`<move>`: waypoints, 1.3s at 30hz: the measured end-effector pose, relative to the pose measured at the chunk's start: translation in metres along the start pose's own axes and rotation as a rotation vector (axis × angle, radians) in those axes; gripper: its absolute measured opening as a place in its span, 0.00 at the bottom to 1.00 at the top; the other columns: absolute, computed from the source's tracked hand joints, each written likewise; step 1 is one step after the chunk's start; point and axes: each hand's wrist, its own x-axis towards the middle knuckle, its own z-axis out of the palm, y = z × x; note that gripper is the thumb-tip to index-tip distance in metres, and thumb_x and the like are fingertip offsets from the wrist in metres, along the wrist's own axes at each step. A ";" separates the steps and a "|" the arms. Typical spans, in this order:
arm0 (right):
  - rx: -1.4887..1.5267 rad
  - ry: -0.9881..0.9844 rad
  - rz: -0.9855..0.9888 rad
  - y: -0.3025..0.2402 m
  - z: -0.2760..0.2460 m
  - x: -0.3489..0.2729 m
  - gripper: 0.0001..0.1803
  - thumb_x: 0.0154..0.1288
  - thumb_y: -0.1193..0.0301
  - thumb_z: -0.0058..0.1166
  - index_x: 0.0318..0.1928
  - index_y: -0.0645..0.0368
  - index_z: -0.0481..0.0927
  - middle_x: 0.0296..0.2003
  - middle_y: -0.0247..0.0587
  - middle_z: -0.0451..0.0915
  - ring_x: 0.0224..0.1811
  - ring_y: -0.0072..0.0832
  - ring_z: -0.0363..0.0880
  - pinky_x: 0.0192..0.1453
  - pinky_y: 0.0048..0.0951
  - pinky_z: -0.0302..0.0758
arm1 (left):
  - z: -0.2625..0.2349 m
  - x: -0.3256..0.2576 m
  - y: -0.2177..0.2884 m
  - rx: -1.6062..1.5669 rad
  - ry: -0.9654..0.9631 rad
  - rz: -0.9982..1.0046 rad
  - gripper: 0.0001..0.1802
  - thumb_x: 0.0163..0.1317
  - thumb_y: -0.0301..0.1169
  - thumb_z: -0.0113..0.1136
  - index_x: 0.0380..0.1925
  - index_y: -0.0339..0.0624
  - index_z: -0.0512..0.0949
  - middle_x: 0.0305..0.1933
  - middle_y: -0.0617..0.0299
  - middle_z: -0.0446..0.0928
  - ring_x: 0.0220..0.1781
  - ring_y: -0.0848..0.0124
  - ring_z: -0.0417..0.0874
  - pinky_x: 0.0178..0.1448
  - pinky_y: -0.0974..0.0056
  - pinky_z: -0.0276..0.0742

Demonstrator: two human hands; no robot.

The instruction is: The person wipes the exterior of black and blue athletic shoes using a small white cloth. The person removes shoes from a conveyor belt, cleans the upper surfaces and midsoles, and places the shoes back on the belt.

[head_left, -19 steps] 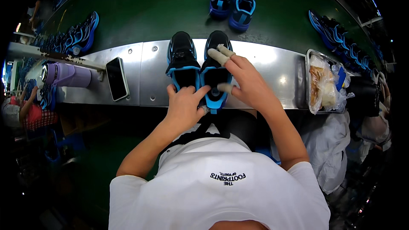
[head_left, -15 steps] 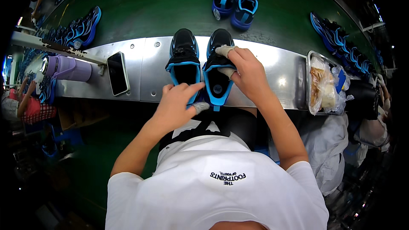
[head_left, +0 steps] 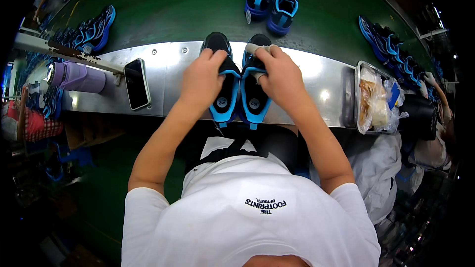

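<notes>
Two black and bright-blue sneakers stand side by side before me on the metal ledge, toes away from me and heels at its near edge. My left hand [head_left: 202, 78] is closed on the upper of the left sneaker [head_left: 223, 114], fingers over the tongue area and thumb at the opening. The right sneaker [head_left: 254, 115] has my right hand [head_left: 282, 75] pinching its tongue, with pale finger covers on the thumb and fingers. A round pale sticker shows on each insole. Laces and tongues are mostly hidden under my hands.
Another sneaker pair [head_left: 282, 10] rests on the green belt [head_left: 188, 5] beyond the metal ledge [head_left: 316, 79]. Rows of sneakers lie left [head_left: 101, 29] and right [head_left: 376, 39]. A phone [head_left: 137, 84], purple bottle [head_left: 81, 77] and tray [head_left: 357, 99] of bagged items flank me; a metal bar [head_left: 54, 52] juts in.
My left hand has moved forward from the left sneaker's heel to its tongue area, uncovering the insole sticker. My right hand stays at the right sneaker's tongue, shifted slightly.
</notes>
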 end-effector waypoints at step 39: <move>0.078 0.038 -0.097 0.013 0.005 -0.048 0.23 0.48 0.83 0.57 0.48 0.52 0.80 0.58 0.51 0.72 0.51 0.49 0.76 0.49 0.40 0.79 | 0.011 -0.031 0.001 0.116 0.172 0.296 0.23 0.43 0.18 0.61 0.44 0.42 0.81 0.53 0.47 0.75 0.50 0.52 0.75 0.53 0.55 0.74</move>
